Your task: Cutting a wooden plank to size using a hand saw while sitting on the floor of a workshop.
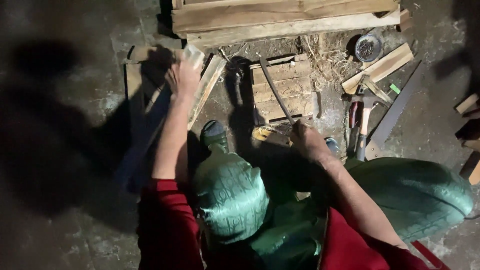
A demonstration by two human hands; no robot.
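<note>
1. The left hand [182, 77] is seen closed over the top end of a slat [204, 90], which lies tilted on the concrete floor [75, 100] beside a wooden frame [134, 75].
2. The right hand [305, 137] is seen clenched round the lower end of a dark curved bar [274, 95]; the bar runs up and across a small wooden crate [282, 90].
3. The crate is placed on the floor directly ahead of the person, between the slat and a scatter of tools.
4. A stack of long planks [285, 17] is laid across the top of the view, just beyond the crate.
5. A hammer [365, 117] is found right of the crate, with a handsaw [395, 112] lying beside it.
6. A round tin [368, 47] is set near a short board [380, 67]; its contents cannot be told.
7. Dry straw [327, 57] is strewn between the crate and the tin.
8. Green patterned trousers [230, 195] and red sleeves [167, 225] are worn by the person, who is crouched; one shoe [214, 134] is planted near the crate.
</note>
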